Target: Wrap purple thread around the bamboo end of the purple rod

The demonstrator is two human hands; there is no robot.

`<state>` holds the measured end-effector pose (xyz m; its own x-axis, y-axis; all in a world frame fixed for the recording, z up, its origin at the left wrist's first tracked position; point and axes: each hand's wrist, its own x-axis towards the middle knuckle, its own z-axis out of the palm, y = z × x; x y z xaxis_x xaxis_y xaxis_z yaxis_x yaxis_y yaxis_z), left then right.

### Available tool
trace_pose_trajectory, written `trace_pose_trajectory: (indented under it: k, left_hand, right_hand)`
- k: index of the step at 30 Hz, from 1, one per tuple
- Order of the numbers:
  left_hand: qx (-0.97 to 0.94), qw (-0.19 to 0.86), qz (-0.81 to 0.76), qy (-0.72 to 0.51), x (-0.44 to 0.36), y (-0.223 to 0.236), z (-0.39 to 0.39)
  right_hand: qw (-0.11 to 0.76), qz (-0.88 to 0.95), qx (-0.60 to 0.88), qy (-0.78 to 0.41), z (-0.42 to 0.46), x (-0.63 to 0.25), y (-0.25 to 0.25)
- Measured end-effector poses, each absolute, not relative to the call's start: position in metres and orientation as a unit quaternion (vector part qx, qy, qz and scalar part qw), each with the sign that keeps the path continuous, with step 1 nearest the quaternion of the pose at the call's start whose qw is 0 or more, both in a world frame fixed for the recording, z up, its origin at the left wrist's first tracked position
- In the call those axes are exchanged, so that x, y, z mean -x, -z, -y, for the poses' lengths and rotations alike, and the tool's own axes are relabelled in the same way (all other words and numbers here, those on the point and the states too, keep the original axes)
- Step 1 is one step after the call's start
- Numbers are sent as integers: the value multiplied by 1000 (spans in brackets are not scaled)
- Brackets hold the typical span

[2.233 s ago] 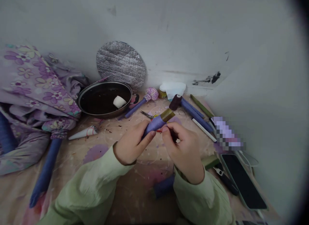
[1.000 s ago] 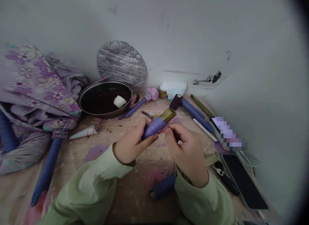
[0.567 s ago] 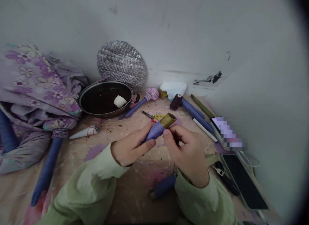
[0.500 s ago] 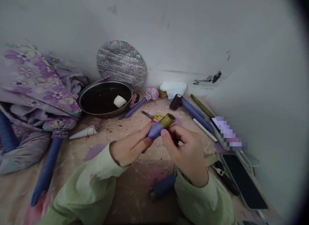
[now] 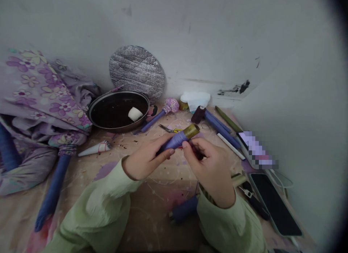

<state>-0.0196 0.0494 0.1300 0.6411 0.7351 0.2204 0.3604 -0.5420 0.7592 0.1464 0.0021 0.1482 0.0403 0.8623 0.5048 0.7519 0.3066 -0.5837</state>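
The left hand curls its fingers under a purple thread-wrapped tube, holding it tilted above the mat, its olive-bronze end pointing far and right; the right hand brings thumb and fingertips closely together at the tube's right side, and whatever they pinch is hidden; open room lies left of the hands, while a blue spool sits just beside the green right sleeve; scissors and a dark spool lie far of the tube; the paint-stained mat runs back to a scuffed white wall, with a black pan by a foil disc; a dark phone lies right; a pixelated patch is unreadable.
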Motion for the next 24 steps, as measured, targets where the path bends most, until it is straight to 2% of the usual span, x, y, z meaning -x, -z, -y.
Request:
trace_pose_trajectory:
  k: [9, 15, 19, 24]
  left_hand:
    - [-847, 247, -344, -321, 21, -127, -53]
    - [-874, 166, -338, -308, 23, -128, -51]
    - [-884, 172, -309, -306, 24, -129, -48]
    - [-877, 235, -277, -314, 28, -130, -50]
  right_hand:
    - [407, 689, 597, -58, -4, -146, -145]
    - [408, 690, 595, -53, -4, -146, -146]
    - [429, 673, 596, -91, -4, -147, -145]
    - [441, 666, 594, -95, -5, -148, -143]
